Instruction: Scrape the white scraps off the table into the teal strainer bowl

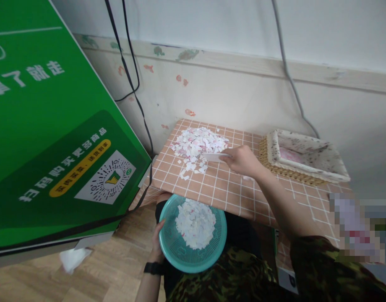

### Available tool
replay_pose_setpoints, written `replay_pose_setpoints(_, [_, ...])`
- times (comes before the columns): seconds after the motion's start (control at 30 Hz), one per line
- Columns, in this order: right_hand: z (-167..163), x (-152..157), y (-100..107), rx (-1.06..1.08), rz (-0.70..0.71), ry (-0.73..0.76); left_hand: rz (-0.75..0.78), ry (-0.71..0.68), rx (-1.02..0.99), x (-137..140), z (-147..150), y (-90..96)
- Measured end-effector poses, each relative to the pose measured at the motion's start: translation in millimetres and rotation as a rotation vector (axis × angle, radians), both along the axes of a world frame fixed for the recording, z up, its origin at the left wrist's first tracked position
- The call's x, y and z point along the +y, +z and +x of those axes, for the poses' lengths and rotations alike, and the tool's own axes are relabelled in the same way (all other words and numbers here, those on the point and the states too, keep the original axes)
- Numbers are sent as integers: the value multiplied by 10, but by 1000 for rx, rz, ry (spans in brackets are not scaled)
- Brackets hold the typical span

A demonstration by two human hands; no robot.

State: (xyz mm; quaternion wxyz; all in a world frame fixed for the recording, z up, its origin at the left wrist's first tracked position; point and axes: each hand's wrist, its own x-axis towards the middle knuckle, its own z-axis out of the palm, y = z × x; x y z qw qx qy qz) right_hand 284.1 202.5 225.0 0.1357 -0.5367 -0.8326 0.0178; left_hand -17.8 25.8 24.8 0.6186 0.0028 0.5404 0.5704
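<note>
My right hand [240,159] grips a flat white card [214,157], held against the near side of a heap of small paper scraps [197,140] on the table [230,186]. Some scraps lie loose in front of the heap. Below the table edge, my left hand [157,235] holds the rim of a round teal plastic basket [222,235] over my lap. More white paper scraps [195,223] lie piled inside it. The fingers under the basket are partly hidden.
A wicker basket with a patterned cloth lining [312,155] stands on the table's right. A large green panel [54,147] with white writing rises at the left. Black cables [136,90] hang by the wall, and a white bag [74,258] lies on the floor.
</note>
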Motion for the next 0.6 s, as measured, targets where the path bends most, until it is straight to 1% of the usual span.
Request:
replay_pose_setpoints(0.1, [8,0,-4,45,9,-6,-45,-68,-79,-1,-10,-14])
replay_pose_setpoints(0.27, [-44,11,-137,76,15,22,-34,-10,-11,3,-11,-42])
replay_pose_setpoints(0.33, [-38,28,-165,92,3,33,-42,-8,-5,0,-9,-49])
replay_pose_setpoints(0.43, [12,50,-126,83,-25,49,-45,-28,-19,-9,-12,-62])
replay_pose_setpoints(0.53, [66,56,-49,88,-44,49,-46,-6,11,-14,-22,-83])
replay_pose_setpoints(0.6, [74,57,-32,124,-32,36,-49,9,27,-10,-26,-95])
